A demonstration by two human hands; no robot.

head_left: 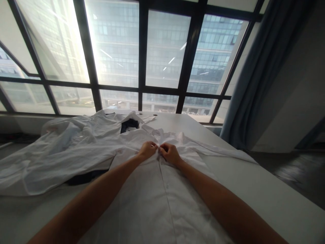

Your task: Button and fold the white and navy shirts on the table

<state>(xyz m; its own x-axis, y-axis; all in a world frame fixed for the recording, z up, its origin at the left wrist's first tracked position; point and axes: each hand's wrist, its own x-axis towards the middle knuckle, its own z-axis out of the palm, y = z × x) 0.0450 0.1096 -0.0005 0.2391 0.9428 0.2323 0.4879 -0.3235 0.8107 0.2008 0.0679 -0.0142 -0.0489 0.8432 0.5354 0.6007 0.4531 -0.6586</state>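
White shirt (157,200), laid flat on table (266,189), lower centre of frame, button placket running up the middle. Left hand (148,150) and right hand (170,153) side by side at frame centre, each grip pinched together on placket fabric near the collar. Second white garment (68,149), crumpled, left of centre. Dark cloth (129,124) behind. Window (162,51) across top.
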